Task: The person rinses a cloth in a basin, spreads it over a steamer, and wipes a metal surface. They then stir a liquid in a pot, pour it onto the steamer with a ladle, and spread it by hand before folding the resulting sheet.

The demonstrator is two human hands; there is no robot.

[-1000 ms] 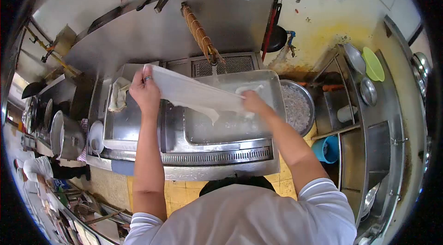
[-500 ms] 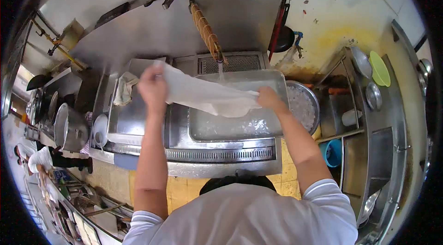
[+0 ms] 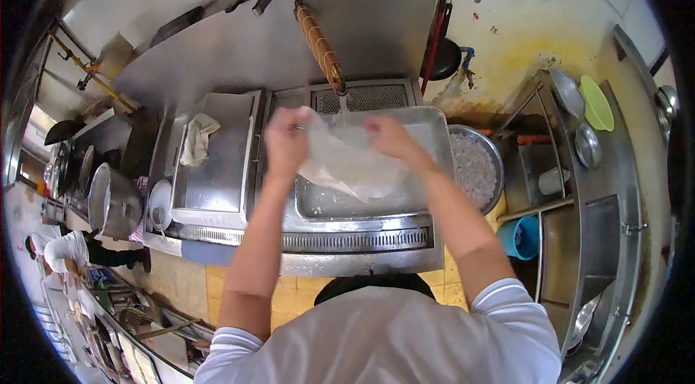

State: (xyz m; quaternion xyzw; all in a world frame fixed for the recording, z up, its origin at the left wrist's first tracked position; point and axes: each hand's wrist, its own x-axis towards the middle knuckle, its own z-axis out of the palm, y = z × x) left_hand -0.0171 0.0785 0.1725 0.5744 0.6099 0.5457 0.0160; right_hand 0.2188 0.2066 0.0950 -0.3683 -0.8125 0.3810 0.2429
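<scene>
A thin white sheet [image 3: 355, 167], cloth-like and a little see-through, hangs between my two hands over a metal tray [image 3: 318, 209] of water. My left hand [image 3: 287, 141] is closed on the sheet's upper left corner, near the tray's left edge. Closed too, my right hand [image 3: 393, 139] grips the other upper part; its fingertips are blurred. The sheet sags in the middle, low over the water. Behind it, a tap wrapped in bound material [image 3: 318, 47] points down at the tray's far side.
To the left lies a second metal tray [image 3: 210, 178] with a crumpled cloth [image 3: 198, 139] in it. A round basin [image 3: 474, 167] of ice-like pieces stands right. Shelving with a blue bucket [image 3: 518, 238] is further right. Another person [image 3: 69, 250] bends at the far left.
My hands have come closer together; the left moved right and down, the right moved left and slightly up. The stretched sheet now sags lower over the tray.
</scene>
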